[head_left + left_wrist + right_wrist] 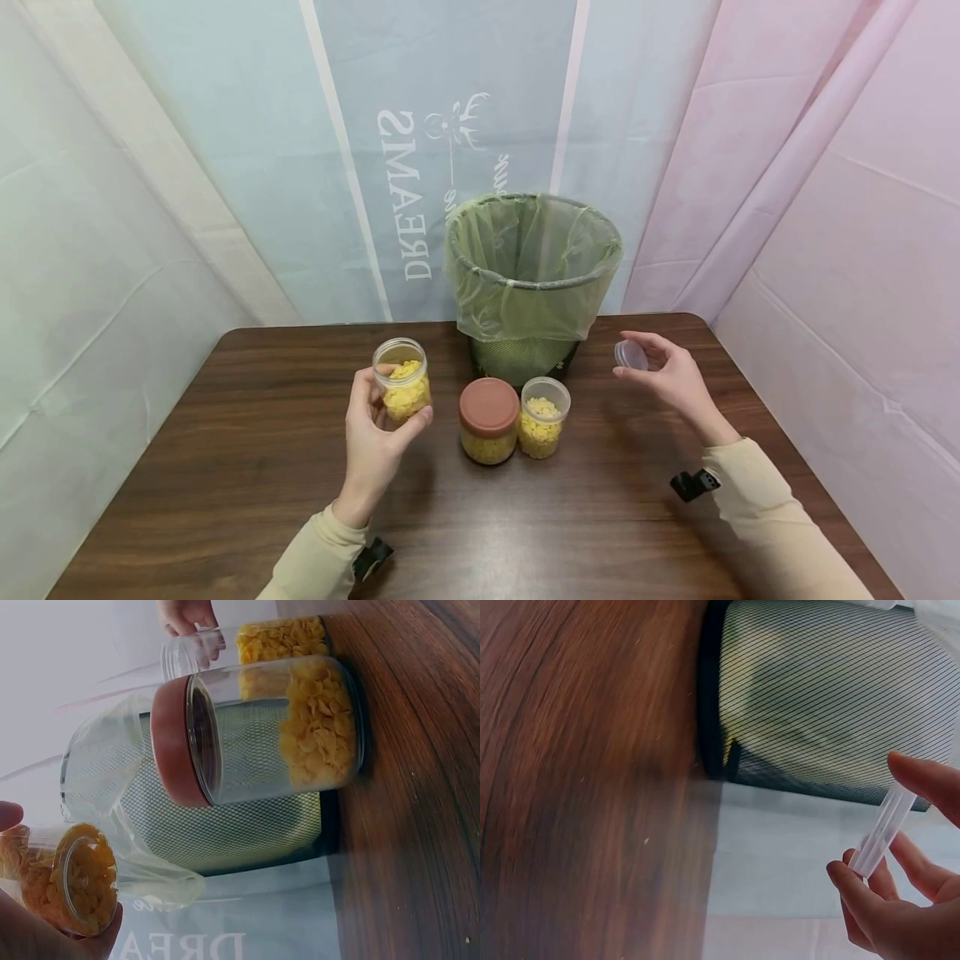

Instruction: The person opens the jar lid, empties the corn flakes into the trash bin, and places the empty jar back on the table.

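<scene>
The left hand (377, 447) gripped an uncapped clear jar (403, 386), partly filled with yellow flakes (408, 402), above the table (270, 442). The right hand (675, 383) pinched a clear lid (633, 356) by its edges. Between the hands stood a brown-capped jar (489, 412), flakes filling its lower part, and beside it a smaller open jar (543, 421) of flakes. Behind them rose a mesh bin (521, 360), lined with a translucent bag (517, 312).

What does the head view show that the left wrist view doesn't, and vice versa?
Only head: the translucent round plastic lid in the right hand, and the open mouth of the clear cylindrical flake jar in the left hand.
Only left wrist: that jar's underside.
Both: the hands, reddish-brown-lidded clear jar, uncapped clear jar, bagged dark mesh bin and brown tabletop.
</scene>
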The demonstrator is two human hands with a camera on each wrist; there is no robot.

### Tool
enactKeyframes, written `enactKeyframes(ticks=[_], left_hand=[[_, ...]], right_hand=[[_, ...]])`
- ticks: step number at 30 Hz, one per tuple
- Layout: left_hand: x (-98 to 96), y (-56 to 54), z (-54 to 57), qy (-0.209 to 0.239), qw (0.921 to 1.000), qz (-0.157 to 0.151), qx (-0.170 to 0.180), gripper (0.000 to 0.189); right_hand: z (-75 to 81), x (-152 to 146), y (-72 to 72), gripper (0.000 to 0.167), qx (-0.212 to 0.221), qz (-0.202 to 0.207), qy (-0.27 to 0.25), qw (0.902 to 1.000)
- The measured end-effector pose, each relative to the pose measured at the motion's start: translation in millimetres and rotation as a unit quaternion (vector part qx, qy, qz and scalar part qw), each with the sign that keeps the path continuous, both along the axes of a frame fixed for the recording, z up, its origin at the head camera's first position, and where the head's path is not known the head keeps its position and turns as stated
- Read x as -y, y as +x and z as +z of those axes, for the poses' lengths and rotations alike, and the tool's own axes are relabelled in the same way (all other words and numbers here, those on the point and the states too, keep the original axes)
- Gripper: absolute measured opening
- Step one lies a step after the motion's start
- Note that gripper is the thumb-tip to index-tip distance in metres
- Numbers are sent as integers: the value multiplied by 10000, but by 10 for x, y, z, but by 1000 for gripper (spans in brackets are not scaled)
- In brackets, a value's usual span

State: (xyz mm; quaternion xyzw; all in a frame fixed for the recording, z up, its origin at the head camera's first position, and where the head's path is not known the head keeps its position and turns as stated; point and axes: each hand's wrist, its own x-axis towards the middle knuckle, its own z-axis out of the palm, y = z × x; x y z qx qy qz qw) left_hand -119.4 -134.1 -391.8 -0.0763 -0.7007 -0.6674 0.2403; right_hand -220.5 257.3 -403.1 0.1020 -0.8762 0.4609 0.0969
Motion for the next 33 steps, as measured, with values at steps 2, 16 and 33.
enactKeyframes(ticks=[2,16,33], left_hand=[[15,1,-3,3,10000,33,-44,60],[103,31,-39,198,9994,208,-181,56],[141,53,-36,292,9986,243,-360,53]], right_hand=[[-32,-24,-48,58,8,-113,180,9998],[-157,-103,-302,56,-175,-303,916,9952],[-317,-250,-629,55,-276,-327,1458,9884]])
